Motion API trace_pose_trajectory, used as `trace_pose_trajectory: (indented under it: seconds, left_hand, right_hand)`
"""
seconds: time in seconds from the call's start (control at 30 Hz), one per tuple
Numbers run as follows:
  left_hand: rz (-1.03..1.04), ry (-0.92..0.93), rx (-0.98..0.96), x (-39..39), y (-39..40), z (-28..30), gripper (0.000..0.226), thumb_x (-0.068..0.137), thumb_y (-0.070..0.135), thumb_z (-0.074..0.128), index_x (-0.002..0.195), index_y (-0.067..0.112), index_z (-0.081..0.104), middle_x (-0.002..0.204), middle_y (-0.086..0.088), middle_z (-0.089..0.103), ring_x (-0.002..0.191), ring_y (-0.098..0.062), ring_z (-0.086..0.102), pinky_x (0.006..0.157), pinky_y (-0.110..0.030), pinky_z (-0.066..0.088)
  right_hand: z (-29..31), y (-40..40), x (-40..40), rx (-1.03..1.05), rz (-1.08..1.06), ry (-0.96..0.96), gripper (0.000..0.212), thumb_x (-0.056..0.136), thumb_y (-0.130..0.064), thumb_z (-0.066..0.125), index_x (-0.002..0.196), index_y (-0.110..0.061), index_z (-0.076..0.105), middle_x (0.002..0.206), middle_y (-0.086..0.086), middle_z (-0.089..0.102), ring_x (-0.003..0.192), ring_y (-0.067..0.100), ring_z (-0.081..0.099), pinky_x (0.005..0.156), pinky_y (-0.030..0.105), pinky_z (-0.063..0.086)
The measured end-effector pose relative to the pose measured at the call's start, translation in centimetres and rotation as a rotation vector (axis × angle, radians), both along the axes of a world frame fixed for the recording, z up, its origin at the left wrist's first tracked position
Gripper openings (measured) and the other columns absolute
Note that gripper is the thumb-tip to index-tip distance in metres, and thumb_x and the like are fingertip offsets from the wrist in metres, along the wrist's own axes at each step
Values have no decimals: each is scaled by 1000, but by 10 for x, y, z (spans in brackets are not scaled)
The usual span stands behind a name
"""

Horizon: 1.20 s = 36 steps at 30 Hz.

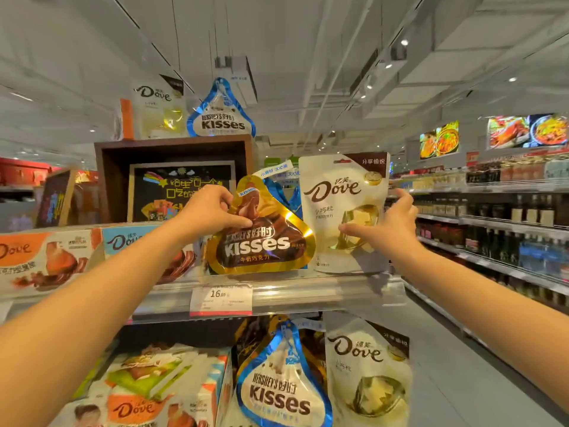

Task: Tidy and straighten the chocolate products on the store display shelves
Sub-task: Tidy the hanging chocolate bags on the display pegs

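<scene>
Hands working two chocolate bags on the middle shelf.

Head view: the left hand (212, 211) is pinching the upper part of the gold Kisses bag (261, 232), thumb and fingers curled onto it, while the bag is standing upright on the shelf (308, 292) above the price tag (221, 298). The right hand (388, 223) is gripping the white Dove pouch (341, 211) just beside it, thumb across the front, fingers wrapping the right edge, pouch standing upright.
</scene>
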<state>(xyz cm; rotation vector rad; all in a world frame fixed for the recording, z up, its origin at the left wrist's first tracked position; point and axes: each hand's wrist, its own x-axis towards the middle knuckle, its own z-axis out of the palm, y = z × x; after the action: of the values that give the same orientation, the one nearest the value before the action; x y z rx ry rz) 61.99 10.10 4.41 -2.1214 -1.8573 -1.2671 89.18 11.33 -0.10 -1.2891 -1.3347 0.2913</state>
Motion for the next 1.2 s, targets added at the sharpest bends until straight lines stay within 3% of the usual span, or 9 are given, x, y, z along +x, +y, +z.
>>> trace_pose_trajectory:
  seconds: [0.2, 0.33, 0.4, 0.53, 0.7, 0.8, 0.97, 1.1, 1.2]
  left_hand:
    - [-66, -90, 19, -9, 6, 0, 24, 83, 22, 68, 69, 11, 52, 74, -3, 57, 71, -14, 55, 58, -25, 43]
    - [-204, -300, 21, -3, -2, -1, 19, 90, 20, 59, 74, 16, 48, 78, -8, 68, 76, -15, 66, 60, -26, 48]
    - [-267, -367, 43, 3, -7, -3, 13, 91, 19, 57, 81, 17, 49, 77, -7, 70, 73, -17, 70, 57, -26, 51]
    - [-313, -406, 167, 12, -20, -1, 2, 91, 16, 56, 90, 17, 55, 79, -4, 72, 70, -12, 70, 61, -25, 56]
    - [-367, -439, 220, 19, -39, 2, 14, 90, 13, 58, 87, 23, 67, 72, 8, 73, 72, -6, 70, 65, -17, 56]
    - [-329, -435, 236, 18, -49, 3, 12, 89, 17, 60, 83, 23, 70, 73, 4, 73, 72, -9, 70, 70, -25, 57]
    - [-254, -392, 200, 19, -71, -4, 10, 87, 24, 63, 83, 21, 72, 74, 1, 73, 70, -10, 70, 67, -26, 53]
    - [-253, -449, 57, 19, -91, -22, 13, 86, 24, 61, 82, 17, 71, 69, 5, 72, 60, -2, 67, 45, -13, 47]
    - [-285, -503, -72, 18, -100, -38, 13, 84, 24, 62, 82, 16, 72, 74, 2, 73, 66, -6, 69, 49, -18, 50]
  right_hand:
    - [-7, 4, -1, -67, 111, 155, 111, 61, -28, 86, 142, -17, 11, 142, 11, 34, 128, 30, 39, 104, 44, 37]
    - [-7, 1, 0, 1, 274, 301, 43, 79, -25, 72, 115, -8, 54, 108, 6, 65, 86, 14, 61, 63, 25, 49]
    - [-6, 2, 2, 21, 303, 336, 20, 89, -21, 61, 103, -7, 62, 102, 12, 69, 81, 16, 65, 63, 28, 52]
    - [-9, -1, 4, 104, 320, 334, 12, 94, -18, 53, 98, -9, 60, 101, 13, 67, 87, 21, 66, 72, 33, 56]
    - [-7, -10, 2, 339, 280, 321, 10, 94, -18, 53, 99, -11, 57, 102, 15, 65, 90, 20, 63, 74, 32, 57]
    - [1, -23, 1, 429, 249, 334, 15, 93, -20, 54, 96, -6, 56, 98, 21, 64, 82, 20, 61, 74, 39, 56]
    - [2, -39, 2, 370, 294, 239, 14, 88, -24, 62, 83, -10, 62, 88, 17, 69, 83, 32, 67, 74, 50, 56]
    - [-18, -51, 1, 300, 375, 250, 7, 89, -17, 61, 82, -18, 63, 85, 8, 70, 80, 22, 68, 71, 41, 58]
    - [-36, -56, -3, 250, 456, 283, 6, 89, -15, 60, 86, -17, 64, 84, 6, 71, 78, 19, 70, 69, 38, 59]
